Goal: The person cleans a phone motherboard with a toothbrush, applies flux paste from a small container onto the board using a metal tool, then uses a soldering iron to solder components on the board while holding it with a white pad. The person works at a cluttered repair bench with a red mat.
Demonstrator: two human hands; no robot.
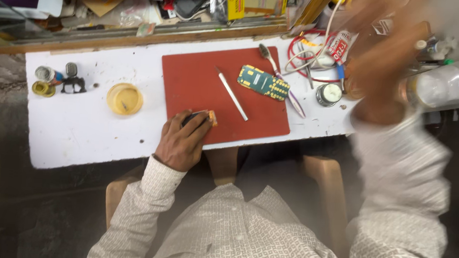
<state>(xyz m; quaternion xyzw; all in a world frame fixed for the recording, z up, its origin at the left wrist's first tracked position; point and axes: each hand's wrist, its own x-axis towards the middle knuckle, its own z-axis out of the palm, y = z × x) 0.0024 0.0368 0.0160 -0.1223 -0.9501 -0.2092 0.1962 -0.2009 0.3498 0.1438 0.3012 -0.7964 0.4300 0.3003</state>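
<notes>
My left hand [183, 140] rests on the near edge of a red mat [200, 80], closed over a small dark object with an orange end [210, 117]. On the mat lie a thin metal tool [232, 94] and a green and yellow circuit board [264, 82]. My right hand [376, 53] is raised at the right, heavily blurred, over the clutter beside the mat; whether it holds anything is not visible.
A white bench top [83, 126] carries a round yellow dish [125, 98], small spools [44, 80] at the left, tweezers [283, 79], red and white cables [312, 49], a round tin [329, 94] and a clear bottle [444, 85]. A cluttered shelf runs along the back.
</notes>
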